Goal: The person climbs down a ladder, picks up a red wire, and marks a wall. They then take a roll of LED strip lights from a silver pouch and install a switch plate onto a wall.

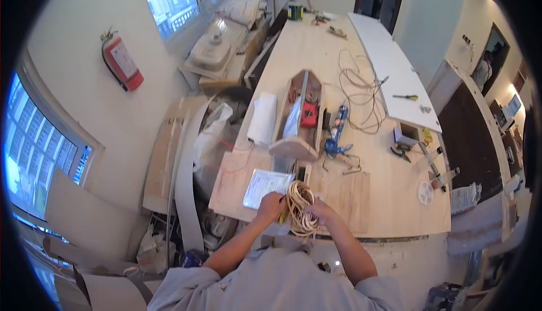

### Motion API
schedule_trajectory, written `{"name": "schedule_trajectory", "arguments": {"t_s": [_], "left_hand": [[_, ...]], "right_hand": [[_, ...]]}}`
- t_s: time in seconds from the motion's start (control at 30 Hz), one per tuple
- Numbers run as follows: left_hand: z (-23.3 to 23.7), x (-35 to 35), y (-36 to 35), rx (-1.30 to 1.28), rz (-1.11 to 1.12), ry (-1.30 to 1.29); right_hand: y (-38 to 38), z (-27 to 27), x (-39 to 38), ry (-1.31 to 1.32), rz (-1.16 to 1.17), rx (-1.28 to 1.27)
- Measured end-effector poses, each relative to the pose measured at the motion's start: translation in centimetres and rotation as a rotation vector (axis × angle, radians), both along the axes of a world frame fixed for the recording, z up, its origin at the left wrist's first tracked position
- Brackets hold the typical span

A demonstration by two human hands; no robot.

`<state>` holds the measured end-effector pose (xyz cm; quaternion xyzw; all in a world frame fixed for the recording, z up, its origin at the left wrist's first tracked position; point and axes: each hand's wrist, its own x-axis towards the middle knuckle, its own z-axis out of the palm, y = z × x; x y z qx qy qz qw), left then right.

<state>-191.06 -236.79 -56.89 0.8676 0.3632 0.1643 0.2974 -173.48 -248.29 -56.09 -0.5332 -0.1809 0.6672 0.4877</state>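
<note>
A thick coil of pale tan cable [300, 201] is up in front of my chest, at the table's near edge. My right hand [322, 212] is closed on its right side. Against its left side is my left hand [272, 207], its fingers curled shut. A small yellow piece [283, 217] sticks out under those fingers; its kind is too small to tell. Just beyond my left hand lies a plastic-covered printed sheet or packet [265, 188]. Behind the coil stands a wooden tool tote [296, 148] with a red item [309, 115] inside.
On the long wooden table [395, 209] lie a blue caulking gun [339, 127], loose cable [361, 85], a wooden board [353, 201], a white panel [389, 57] and a white spool [425, 193]. Sacks and cardboard [166, 153] crowd the left. A person [483, 72] is in the far doorway.
</note>
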Motion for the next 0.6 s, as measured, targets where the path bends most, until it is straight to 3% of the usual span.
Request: {"name": "schedule_trajectory", "arguments": {"t_s": [0.07, 0.13, 0.27, 0.6], "left_hand": [[-1.3, -0.2, -0.3, -0.107, 0.006, -0.05], [-3.2, -0.4, -0.4, -0.185, 0.043, -0.131], [-0.7, -0.7, -0.3, -0.587, 0.129, -0.087], [-2.2, -0.9, -0.1, -0.603, 0.097, -0.129]], "right_hand": [[-1.2, 0.1, -0.5, -0.102, -0.012, -0.007], [-2.1, 0.7, -0.4, 0.102, -0.033, -0.058], [-2.7, -0.2, -0.4, 0.113, -0.065, -0.066], [-3.2, 0.3, -0.5, 0.102, -0.086, -0.048]]}}
